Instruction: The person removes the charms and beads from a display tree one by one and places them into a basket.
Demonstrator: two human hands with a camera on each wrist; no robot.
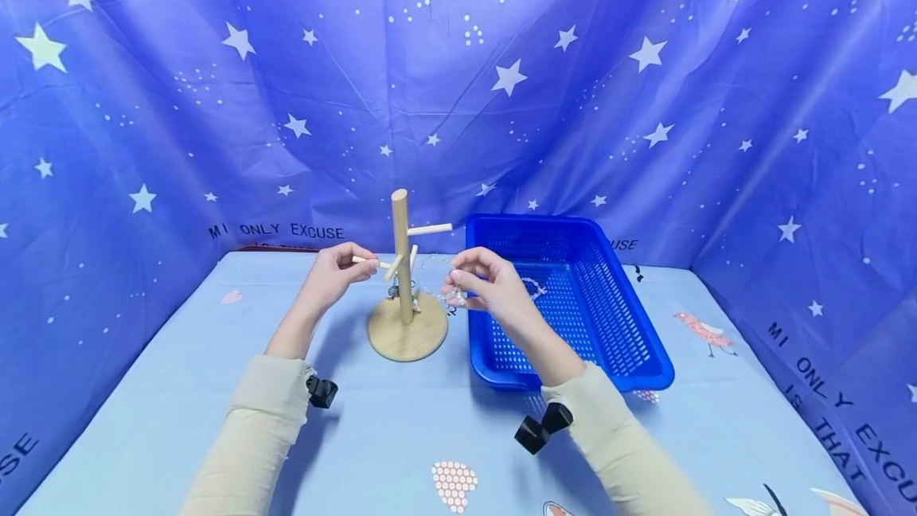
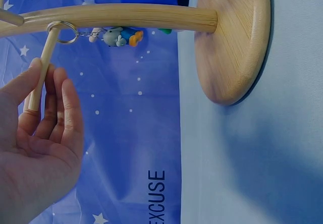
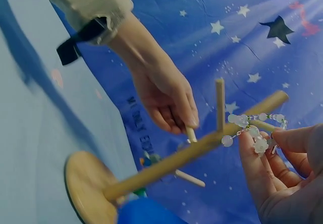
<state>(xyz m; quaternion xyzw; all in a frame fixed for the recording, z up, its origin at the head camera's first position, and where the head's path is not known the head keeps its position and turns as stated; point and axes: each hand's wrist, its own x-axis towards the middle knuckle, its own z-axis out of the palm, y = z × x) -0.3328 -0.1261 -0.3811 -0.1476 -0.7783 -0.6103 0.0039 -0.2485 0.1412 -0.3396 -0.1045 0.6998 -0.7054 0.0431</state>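
A wooden stand (image 1: 403, 237) with short side pegs rises from a round base (image 1: 423, 341). My left hand (image 1: 331, 277) pinches one of its pegs (image 2: 46, 60) between thumb and fingers. On that peg, close to the post, hangs a metal key ring with a small grey figure (image 2: 118, 36) in blue and orange. To the right of the post, my right hand (image 1: 494, 285) holds a bracelet of clear and whitish beads (image 3: 260, 146) by thumb and fingertips. Part of the bracelet overlaps the post in the right wrist view.
A blue plastic basket (image 1: 630, 325) with perforated walls stands to the right of the stand, under my right hand. Inside it lies another beaded piece (image 1: 533, 287). A light blue printed cloth (image 1: 401, 436) covers the table, and a starry blue curtain (image 1: 344, 102) hangs behind.
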